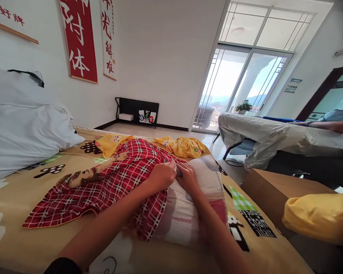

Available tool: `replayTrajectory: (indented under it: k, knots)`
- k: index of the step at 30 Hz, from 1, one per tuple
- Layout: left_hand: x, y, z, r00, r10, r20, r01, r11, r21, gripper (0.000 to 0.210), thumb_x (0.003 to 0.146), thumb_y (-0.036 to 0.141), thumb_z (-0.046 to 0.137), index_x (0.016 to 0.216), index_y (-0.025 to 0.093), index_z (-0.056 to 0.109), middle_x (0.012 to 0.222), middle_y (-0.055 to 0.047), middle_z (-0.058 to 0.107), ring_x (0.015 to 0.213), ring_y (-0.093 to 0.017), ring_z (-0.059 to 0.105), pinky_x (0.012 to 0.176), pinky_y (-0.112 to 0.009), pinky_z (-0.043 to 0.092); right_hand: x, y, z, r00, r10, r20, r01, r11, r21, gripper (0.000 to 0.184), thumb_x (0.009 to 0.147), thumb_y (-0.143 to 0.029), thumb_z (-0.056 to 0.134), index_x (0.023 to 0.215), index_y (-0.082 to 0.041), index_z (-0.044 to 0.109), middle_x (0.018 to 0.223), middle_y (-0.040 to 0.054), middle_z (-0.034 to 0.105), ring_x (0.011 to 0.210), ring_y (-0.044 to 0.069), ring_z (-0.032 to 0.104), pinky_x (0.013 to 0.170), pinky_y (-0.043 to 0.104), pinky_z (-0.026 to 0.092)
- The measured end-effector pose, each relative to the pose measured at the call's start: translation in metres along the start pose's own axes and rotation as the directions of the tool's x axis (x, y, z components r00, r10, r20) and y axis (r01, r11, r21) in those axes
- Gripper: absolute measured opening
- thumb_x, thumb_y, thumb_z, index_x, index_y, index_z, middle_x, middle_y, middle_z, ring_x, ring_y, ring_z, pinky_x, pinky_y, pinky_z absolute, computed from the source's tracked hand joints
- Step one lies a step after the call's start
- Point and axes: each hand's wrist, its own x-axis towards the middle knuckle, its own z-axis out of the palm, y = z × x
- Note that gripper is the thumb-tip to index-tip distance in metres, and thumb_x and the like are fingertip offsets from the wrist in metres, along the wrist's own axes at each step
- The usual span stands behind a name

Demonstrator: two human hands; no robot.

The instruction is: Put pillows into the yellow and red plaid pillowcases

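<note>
A red plaid pillowcase with white lines and a printed bear lies spread over the bed, partly covering a white and grey pillow with reddish stripes. My left hand is closed at the pillowcase's right side, its fingers pinching the red cloth. Just beside it, my right hand is curled closed where the cloth meets the pillow; what exactly its fingers grip is mostly hidden. Crumpled yellow printed cloth lies just beyond both hands, and another yellow printed piece lies farther left.
A white cushion-like bundle stands at left on the patterned bed sheet. To the right are a cardboard box, a yellow bundle and a plastic-covered table, where another person's arm rests. A low black shelf stands behind.
</note>
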Motion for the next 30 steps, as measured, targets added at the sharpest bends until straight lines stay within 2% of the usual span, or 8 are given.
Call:
replayTrajectory:
  k: [5,10,13,16,19,22,26,30]
  knots:
    - [-0.012,-0.030,0.006,1.000,-0.017,-0.006,0.017,1.000,-0.015,0.025,0.097,0.023,0.033,0.098,0.015,0.057,0.092,-0.009,0.070,0.086,-0.021,0.066,0.074,-0.029,0.046,-0.016,0.024,-0.038,0.994,-0.064,0.086,0.066,0.998,-0.013,0.053,0.091,-0.047,0.052,0.137,-0.021,0.048,0.128,0.0104,0.060,0.118,0.024,0.053,0.102,0.041,0.033]
    - [-0.029,-0.021,-0.007,0.995,0.102,-0.005,-0.102,0.990,-0.100,0.024,0.097,0.024,0.034,0.087,0.018,0.055,0.081,-0.005,0.067,0.075,-0.016,0.064,0.067,-0.025,0.043,-0.013,0.060,-0.073,0.976,0.134,0.170,-0.106,0.981,-0.165,0.071,0.083,-0.060,0.055,0.143,-0.023,0.042,0.135,0.0134,0.056,0.126,0.032,0.048,0.104,0.051,0.028]
    - [-0.043,-0.006,-0.019,0.983,0.184,0.001,-0.183,0.980,-0.084,0.021,0.095,0.023,0.036,0.085,0.018,0.054,0.080,-0.004,0.066,0.073,-0.017,0.063,0.066,-0.026,0.043,-0.005,0.045,-0.081,0.932,0.054,0.360,-0.036,0.998,-0.057,0.071,0.075,-0.060,0.063,0.134,-0.023,0.051,0.126,0.0107,0.063,0.115,0.030,0.056,0.098,0.045,0.034]
    - [-0.050,0.002,-0.033,0.992,0.118,0.034,-0.121,0.989,0.089,0.021,0.094,0.022,0.036,0.093,0.017,0.057,0.084,-0.007,0.067,0.072,-0.021,0.064,0.062,-0.029,0.044,0.001,0.004,-0.083,0.899,-0.074,0.432,0.086,0.996,-0.009,0.038,0.075,-0.045,0.066,0.103,-0.020,0.066,0.102,0.0068,0.071,0.094,0.025,0.063,0.085,0.036,0.036]
    - [-0.048,-0.006,-0.045,0.997,-0.046,-0.064,0.062,0.964,0.260,0.024,0.093,0.018,0.036,0.103,0.015,0.057,0.091,-0.011,0.067,0.081,-0.024,0.064,0.066,-0.032,0.046,-0.001,-0.033,-0.085,0.924,-0.109,0.366,0.130,0.991,-0.033,0.005,0.074,-0.020,0.057,0.074,-0.019,0.062,0.077,0.0032,0.070,0.074,0.018,0.061,0.074,0.032,0.032]
    - [-0.038,-0.021,-0.051,0.971,-0.123,-0.204,0.174,0.951,0.256,0.024,0.095,0.019,0.036,0.103,0.015,0.058,0.097,-0.012,0.066,0.094,-0.025,0.061,0.075,-0.033,0.047,-0.007,-0.049,-0.082,0.962,-0.175,0.208,0.172,0.985,0.032,0.016,0.067,-0.010,0.052,0.076,-0.020,0.062,0.073,0.0009,0.068,0.070,0.016,0.058,0.071,0.031,0.028]
    - [-0.020,-0.020,-0.047,0.965,-0.083,-0.248,0.078,0.997,-0.029,0.025,0.098,0.022,0.035,0.092,0.017,0.059,0.091,-0.006,0.067,0.088,-0.018,0.062,0.077,-0.027,0.046,-0.008,-0.058,-0.063,0.979,-0.196,0.055,0.195,0.980,0.025,0.016,0.065,-0.008,0.050,0.069,-0.020,0.059,0.065,0.0004,0.063,0.066,0.016,0.053,0.068,0.031,0.028]
    - [-0.010,0.013,-0.035,0.968,0.000,-0.251,-0.028,0.994,-0.108,0.025,0.098,0.025,0.036,0.090,0.017,0.059,0.092,-0.006,0.068,0.088,-0.018,0.063,0.078,-0.028,0.047,0.000,-0.055,-0.026,0.977,-0.210,-0.033,0.210,0.978,-0.003,0.014,0.072,-0.014,0.051,0.075,-0.019,0.064,0.077,0.0060,0.065,0.077,0.021,0.055,0.077,0.034,0.036]
